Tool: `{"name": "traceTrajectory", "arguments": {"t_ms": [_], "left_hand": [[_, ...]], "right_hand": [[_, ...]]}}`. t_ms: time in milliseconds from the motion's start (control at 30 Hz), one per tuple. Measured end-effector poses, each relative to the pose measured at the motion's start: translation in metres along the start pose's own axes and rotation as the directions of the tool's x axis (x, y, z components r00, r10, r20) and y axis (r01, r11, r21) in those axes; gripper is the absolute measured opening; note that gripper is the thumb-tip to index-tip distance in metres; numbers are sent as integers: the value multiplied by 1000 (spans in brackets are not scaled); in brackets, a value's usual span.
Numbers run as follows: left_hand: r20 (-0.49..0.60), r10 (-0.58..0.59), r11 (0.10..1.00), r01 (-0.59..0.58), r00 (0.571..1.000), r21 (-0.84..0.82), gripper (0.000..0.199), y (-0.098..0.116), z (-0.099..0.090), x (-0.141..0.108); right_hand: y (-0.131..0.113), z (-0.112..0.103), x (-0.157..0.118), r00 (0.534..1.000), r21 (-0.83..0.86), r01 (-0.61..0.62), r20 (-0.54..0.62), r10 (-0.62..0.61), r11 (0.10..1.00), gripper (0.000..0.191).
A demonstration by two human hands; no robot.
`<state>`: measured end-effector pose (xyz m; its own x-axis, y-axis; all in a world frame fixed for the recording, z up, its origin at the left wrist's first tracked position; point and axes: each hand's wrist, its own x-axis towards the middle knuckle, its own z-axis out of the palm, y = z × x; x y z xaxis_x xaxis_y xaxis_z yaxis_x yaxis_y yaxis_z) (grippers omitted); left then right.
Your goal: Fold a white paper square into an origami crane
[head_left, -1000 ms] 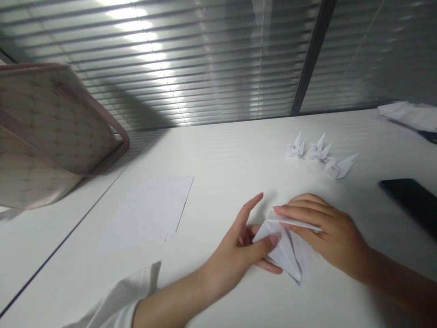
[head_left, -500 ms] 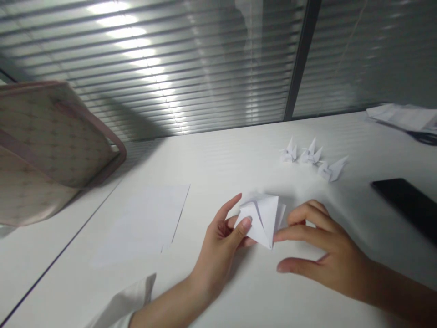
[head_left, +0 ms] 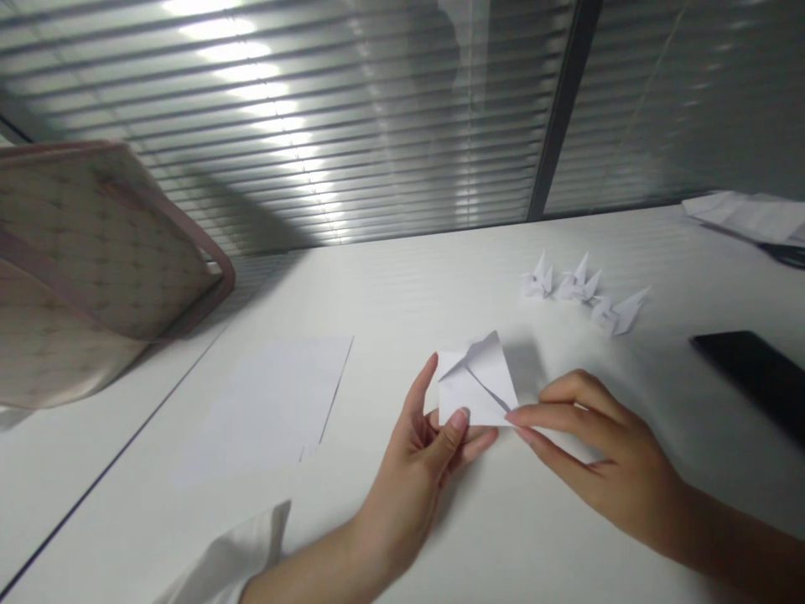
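Observation:
A small folded piece of white paper (head_left: 475, 390) is held above the table between both hands. My left hand (head_left: 412, 470) grips its lower left, thumb on the front face and fingers behind it. My right hand (head_left: 597, 445) pinches the paper's lower right corner between thumb and fingertips. A diagonal slit between folded flaps runs across the front down to that corner. The back of the paper is hidden. Beyond the hands, three folded paper cranes (head_left: 579, 289) stand close together on the table.
Flat white paper sheets (head_left: 270, 411) lie left of my hands. A patterned bag with pink handles (head_left: 94, 268) stands at the far left. To the right is a black phone (head_left: 748, 369), with crumpled white packaging (head_left: 748, 214) behind it. Window blinds (head_left: 377, 117) line the table's back edge.
My right hand has closed its thumb and fingers on the paper's right corner. The paper has turned, so its lower edge now lies nearly level.

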<state>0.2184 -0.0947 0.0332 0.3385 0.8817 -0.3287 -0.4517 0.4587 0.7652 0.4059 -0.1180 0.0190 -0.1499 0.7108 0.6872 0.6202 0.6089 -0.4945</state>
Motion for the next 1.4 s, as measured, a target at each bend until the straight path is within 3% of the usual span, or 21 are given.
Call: {"name": "traceTrajectory", "arguments": {"t_ms": [200, 533, 600, 700, 800, 933, 1033, 1200, 1400], "left_hand": [[51, -19, 999, 20, 999, -24, 67, 3, 0, 1], [14, -30, 999, 31, 999, -16, 65, 3, -1, 0], [59, -19, 999, 20, 998, -25, 73, 7, -5, 2], [232, -45, 999, 48, 972, -10, 97, 15, -12, 6], [313, -124, 992, 124, 941, 21, 95, 23, -17, 10], [282, -161, 986, 139, 946, 96, 76, 24, -19, 14], [213, -103, 982, 66, 972, 175, 59, 21, -18, 16], [100, 28, 972, -50, 995, 228, 43, 17, -16, 17], [23, 42, 956, -47, 999, 290, 37, 16, -17, 19]], "right_hand": [[3, -1, 1, 997, -57, -71, 12, 72, 996, 12], [11, -7, 5, 973, 34, -196, 132, 190, 980, 7], [13, -10, 7, 962, 76, -214, 192, 196, 974, 7], [15, -17, 10, 939, 157, -213, 305, 158, 964, 8], [16, -23, 13, 908, 249, -211, 408, 95, 945, 9], [17, -25, 13, 875, 303, -243, 479, 73, 922, 11], [19, -23, 11, 873, 258, -268, 473, 121, 928, 12], [24, -16, 7, 892, 182, -285, 411, 190, 941, 12], [26, -11, 3, 938, 83, -231, 283, 199, 969, 12]]}}
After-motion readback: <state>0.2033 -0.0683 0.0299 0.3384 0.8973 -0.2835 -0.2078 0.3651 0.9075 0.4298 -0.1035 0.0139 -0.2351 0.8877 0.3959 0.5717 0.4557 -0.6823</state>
